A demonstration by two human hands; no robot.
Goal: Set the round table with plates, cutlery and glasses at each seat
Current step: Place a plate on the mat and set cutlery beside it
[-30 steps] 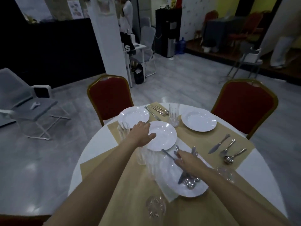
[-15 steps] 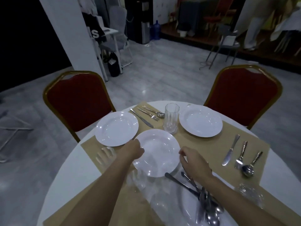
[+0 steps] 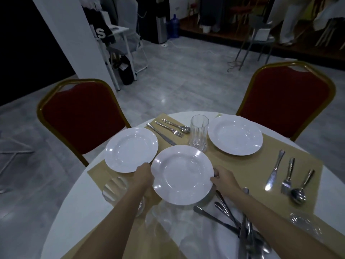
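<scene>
I hold a white plate (image 3: 182, 174) over the middle of the round table (image 3: 78, 199). My left hand (image 3: 144, 176) grips its left rim and my right hand (image 3: 223, 177) grips its right rim. Two more white plates lie at the far seats, a left plate (image 3: 131, 149) and a right plate (image 3: 235, 135). A knife, fork and spoon set (image 3: 169, 129) lies beside the left plate, and another cutlery set (image 3: 288, 179) lies at the right. A tall glass (image 3: 198, 132) stands between the far plates.
Two red chairs stand behind the table, the left chair (image 3: 82, 116) and the right chair (image 3: 287, 100). A pile of loose cutlery (image 3: 240, 227) lies near me at the right. Glasses stand near my left forearm (image 3: 114, 189) and at the lower right (image 3: 303, 224). A tan runner (image 3: 233, 163) covers the table.
My right hand left the loose cutlery and took the plate's right rim. Both hands now hold the plate, which looks raised a little. The view shifted rightward and downward.
</scene>
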